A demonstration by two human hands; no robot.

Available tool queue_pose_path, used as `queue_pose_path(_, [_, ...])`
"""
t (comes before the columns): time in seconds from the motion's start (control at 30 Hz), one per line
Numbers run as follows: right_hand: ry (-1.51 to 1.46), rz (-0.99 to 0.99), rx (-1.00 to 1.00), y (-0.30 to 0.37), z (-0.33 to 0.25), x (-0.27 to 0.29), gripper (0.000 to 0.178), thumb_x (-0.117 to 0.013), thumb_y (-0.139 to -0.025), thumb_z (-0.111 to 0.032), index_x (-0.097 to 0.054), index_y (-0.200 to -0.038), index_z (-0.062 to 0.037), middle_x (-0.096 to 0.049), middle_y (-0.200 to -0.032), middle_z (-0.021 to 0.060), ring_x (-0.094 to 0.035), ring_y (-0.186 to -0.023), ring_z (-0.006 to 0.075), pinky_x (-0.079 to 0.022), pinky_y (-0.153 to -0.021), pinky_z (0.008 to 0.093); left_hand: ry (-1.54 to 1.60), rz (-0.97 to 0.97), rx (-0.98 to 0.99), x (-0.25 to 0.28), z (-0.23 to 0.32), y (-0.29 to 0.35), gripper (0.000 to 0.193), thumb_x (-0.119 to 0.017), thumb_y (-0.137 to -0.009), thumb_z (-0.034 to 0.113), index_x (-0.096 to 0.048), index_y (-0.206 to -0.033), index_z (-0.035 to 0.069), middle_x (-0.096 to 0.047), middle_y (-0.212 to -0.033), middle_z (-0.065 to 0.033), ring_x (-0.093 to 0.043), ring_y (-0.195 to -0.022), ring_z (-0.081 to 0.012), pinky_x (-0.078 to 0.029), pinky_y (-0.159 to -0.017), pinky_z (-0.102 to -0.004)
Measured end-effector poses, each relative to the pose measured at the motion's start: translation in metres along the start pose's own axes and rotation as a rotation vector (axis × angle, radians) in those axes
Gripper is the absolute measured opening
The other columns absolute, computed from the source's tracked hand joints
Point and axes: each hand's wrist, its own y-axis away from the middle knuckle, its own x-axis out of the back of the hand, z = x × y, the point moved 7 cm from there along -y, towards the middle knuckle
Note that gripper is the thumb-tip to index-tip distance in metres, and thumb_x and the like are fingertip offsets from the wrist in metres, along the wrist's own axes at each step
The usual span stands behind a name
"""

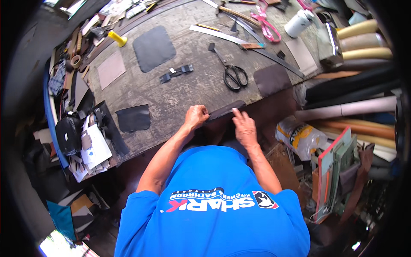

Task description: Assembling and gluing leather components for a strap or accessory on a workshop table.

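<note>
A dark brown strip of leather or similar sheet (227, 109), seemingly folded, lies along the near edge of the worktable (180, 96). My left hand (197, 116) pinches its left end with curled fingers. Near the strip's right end is my right hand (245, 130), its index and middle fingers stretched out and the index fingertip at the strip's near edge. A pale spot shows on that fingertip, too small to identify. Just beyond the hands rest black-handled scissors (234, 78). A dark brown rounded panel (272, 80) sits to their right, and a black panel (133, 118) to my left.
Farther back lie a grey panel (154, 48), a black strap piece (176, 73), a knife (252, 45), a long metal ruler (278, 60), a hammer (239, 16) and a white can (299, 23). Material rolls (364, 41) crowd the right; papers and scraps (95, 147) the left.
</note>
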Motion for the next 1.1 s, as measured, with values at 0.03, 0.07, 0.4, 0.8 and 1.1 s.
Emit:
queue_pose_path(0.03, [-0.027, 0.134, -0.066, 0.001, 0.023, 0.010, 0.026, -0.053, -0.082, -0.003, -0.061, -0.106, -0.0032, -0.050, -0.140, 0.0132, -0.053, -0.121, 0.0300, -0.044, -0.094, 0.0411, 0.016, -0.012, -0.002, -0.001, 0.000, -0.001, 0.019, -0.070, -0.071, 0.018, -0.072, -0.086, 0.007, -0.071, -0.081, -0.0165, -0.069, -0.082, -0.0326, -0.054, -0.077, -0.0421])
queue_pose_path(0.07, [-0.058, 0.267, -0.131, 0.006, 0.045, 0.020, 0.025, -0.053, -0.083, -0.004, -0.060, -0.107, -0.0031, -0.050, -0.140, 0.0147, -0.054, -0.119, 0.0302, -0.044, -0.092, 0.0409, 0.032, -0.022, -0.003, -0.002, -0.001, -0.001, 0.019, -0.069, -0.071, 0.018, -0.072, -0.086, 0.007, -0.071, -0.081, -0.0168, -0.069, -0.083, -0.0328, -0.054, -0.077, -0.0420])
queue_pose_path(0.4, [-0.602, -0.157, -0.729, 0.062, 0.171, -0.028, 0.030, -0.060, -0.085, -0.010, -0.055, -0.113, 0.0005, -0.058, -0.118, 0.0194, -0.063, -0.097, 0.0269, -0.051, -0.084, 0.0387, 0.065, 0.317, -0.003, 0.114, -0.024, 0.046, 0.015, -0.067, -0.078, 0.008, -0.063, -0.090, 0.000, -0.067, -0.079, -0.0131, -0.067, -0.078, -0.0231, -0.052, -0.070, -0.0351])
queue_pose_path(0.8, [-1.669, 0.108, -1.177, -0.004, 0.163, -0.102, 0.015, -0.063, -0.075, -0.003, -0.054, -0.087, -0.0064, -0.053, -0.099, 0.0093, -0.051, -0.095, 0.0242, -0.034, -0.103, 0.0515, -0.057, 0.539, 0.066, 0.286, -0.100, 0.069, 0.012, -0.062, -0.082, 0.004, -0.061, -0.093, -0.001, -0.066, -0.083, -0.0158, -0.066, -0.080, -0.0276, -0.050, -0.074, -0.0363])
queue_pose_path(1.1, [-1.658, 0.376, -1.389, 0.005, 0.137, -0.081, 0.037, -0.066, -0.080, -0.011, -0.055, -0.113, -0.0027, -0.051, -0.126, 0.0080, -0.044, -0.122, 0.0275, -0.030, -0.109, 0.0441, 0.145, 0.662, 0.385, 0.311, -0.266, 0.046, 0.010, -0.065, -0.079, 0.010, -0.067, -0.083, 0.001, -0.068, -0.074, -0.0122, -0.067, -0.074, -0.0250, -0.052, -0.071, -0.0355])
